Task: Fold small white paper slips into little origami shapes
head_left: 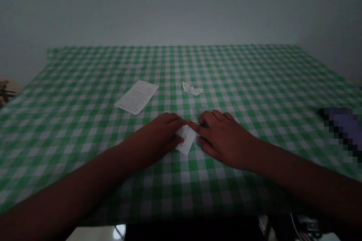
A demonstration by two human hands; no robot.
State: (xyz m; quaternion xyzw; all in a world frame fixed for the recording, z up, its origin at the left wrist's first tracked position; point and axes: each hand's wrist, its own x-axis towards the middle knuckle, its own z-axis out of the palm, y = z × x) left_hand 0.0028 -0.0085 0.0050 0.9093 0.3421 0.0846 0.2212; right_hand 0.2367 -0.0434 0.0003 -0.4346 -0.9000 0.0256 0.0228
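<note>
A small folded piece of printed paper point(186, 139) lies on the green and white checked tablecloth point(226, 75) between my two hands. My left hand point(162, 132) rests on its left side, fingers and thumb closed on the paper's edge. My right hand point(222, 133) presses on its right side, forefinger stretched across the top of the fold and the other fingers curled. Both hands lie low on the table.
A flat printed sheet point(137, 96) lies to the far left of my hands. A small folded paper shape point(192, 89) sits beyond them. A blurred dark object point(343, 128) is at the right edge. A wall stands behind the table.
</note>
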